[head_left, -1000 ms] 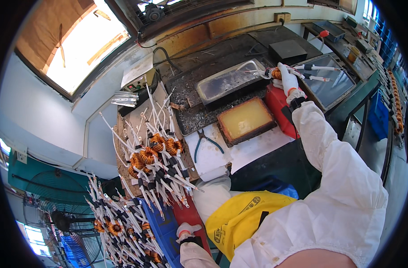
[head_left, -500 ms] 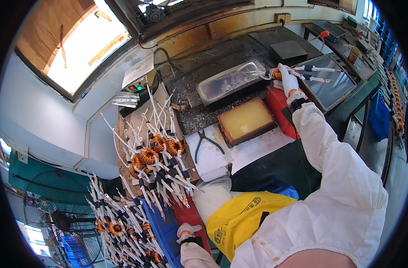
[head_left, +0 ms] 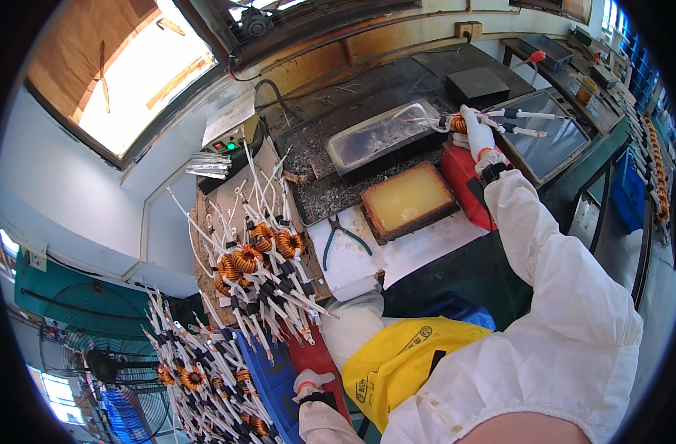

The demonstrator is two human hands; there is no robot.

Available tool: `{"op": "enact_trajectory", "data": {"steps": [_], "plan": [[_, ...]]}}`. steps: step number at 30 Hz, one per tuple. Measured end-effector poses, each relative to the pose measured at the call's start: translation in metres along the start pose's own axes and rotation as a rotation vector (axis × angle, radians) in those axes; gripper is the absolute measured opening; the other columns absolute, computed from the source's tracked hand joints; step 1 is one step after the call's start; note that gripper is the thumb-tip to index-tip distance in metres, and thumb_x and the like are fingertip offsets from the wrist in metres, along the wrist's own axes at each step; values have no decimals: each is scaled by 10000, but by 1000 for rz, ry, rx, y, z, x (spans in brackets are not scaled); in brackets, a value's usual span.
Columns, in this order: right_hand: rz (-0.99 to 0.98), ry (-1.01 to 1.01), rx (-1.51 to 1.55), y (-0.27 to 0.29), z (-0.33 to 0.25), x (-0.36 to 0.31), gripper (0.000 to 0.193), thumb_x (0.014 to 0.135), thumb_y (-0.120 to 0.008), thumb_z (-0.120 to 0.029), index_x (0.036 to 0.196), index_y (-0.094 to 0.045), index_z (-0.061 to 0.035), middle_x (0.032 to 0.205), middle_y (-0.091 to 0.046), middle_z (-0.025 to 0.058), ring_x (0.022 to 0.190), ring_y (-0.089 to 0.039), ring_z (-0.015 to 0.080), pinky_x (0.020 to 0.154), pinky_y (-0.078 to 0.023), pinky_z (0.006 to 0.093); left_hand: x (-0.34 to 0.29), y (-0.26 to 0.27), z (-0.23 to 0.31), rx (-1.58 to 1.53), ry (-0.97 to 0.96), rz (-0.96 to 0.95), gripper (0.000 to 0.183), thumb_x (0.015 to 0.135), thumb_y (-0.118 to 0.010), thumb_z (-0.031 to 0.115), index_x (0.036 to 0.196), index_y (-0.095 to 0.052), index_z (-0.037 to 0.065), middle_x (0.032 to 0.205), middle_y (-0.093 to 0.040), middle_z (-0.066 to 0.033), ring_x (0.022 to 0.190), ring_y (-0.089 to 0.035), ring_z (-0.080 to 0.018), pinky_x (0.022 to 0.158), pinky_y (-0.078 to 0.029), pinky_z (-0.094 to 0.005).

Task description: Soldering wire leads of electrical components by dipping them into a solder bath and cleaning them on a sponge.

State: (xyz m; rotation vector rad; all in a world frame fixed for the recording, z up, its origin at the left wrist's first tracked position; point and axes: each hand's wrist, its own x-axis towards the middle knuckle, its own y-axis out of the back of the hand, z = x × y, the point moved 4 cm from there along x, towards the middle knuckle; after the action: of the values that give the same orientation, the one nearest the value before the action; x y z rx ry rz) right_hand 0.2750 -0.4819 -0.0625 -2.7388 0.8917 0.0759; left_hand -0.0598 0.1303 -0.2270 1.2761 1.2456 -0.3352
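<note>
Head view: the right hand (head_left: 477, 133) holds a copper-wound coil (head_left: 458, 123) above the tabletop (head_left: 393, 74).
Its grip is closed around the coil, just beside the right end of the grey trough (head_left: 375, 138), with white leads (head_left: 421, 112) reaching over it; pliers (head_left: 335, 225) lie left of the yellow-filled pan (head_left: 421, 225). Near the blue crate (head_left: 277, 383), the left hand (head_left: 312, 382) is over a red surface (head_left: 312, 357); I cannot tell whether its grip has hold of anything.

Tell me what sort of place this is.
Probably a small factory workshop for electrical parts, judging by the piled copper-coloured coils with white leads, the teal-handled pliers and the grimy rectangular pan.
</note>
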Motion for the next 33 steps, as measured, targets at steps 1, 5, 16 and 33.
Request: {"op": "enact_trajectory", "data": {"steps": [1,5,16,33], "plan": [[4,-8,-4,0,0,0,407,801,-633,-426,938,-582,-46,724,-607,83,451,-558,135,425,-511,244,1,-1,0,1,2,-1,572,605,-744,572,720,-686,15,679,-665,-110,663,-659,-244,662,-490,-367],[3,0,-6,1,2,2,425,795,-638,-428,958,-580,-40,750,-610,97,466,-570,147,434,-521,251,4,0,-2,44,-30,66,579,601,-733,590,711,-686,24,681,-664,-106,673,-657,-251,673,-488,-367],[9,49,-91,1,-2,-4,516,787,-637,-439,1026,-593,16,847,-640,128,549,-628,162,466,-535,250,3,-3,-1,43,51,27,563,605,-734,584,703,-683,32,680,-657,-101,673,-651,-249,675,-480,-377],[157,214,-644,4,0,-14,609,799,-471,-590,1069,-643,-72,669,-674,75,825,-651,235,827,-430,305,-5,-1,-1,-51,67,-112,608,595,-733,617,833,-692,59,885,-669,-116,928,-619,-292,839,-416,-494]]}}
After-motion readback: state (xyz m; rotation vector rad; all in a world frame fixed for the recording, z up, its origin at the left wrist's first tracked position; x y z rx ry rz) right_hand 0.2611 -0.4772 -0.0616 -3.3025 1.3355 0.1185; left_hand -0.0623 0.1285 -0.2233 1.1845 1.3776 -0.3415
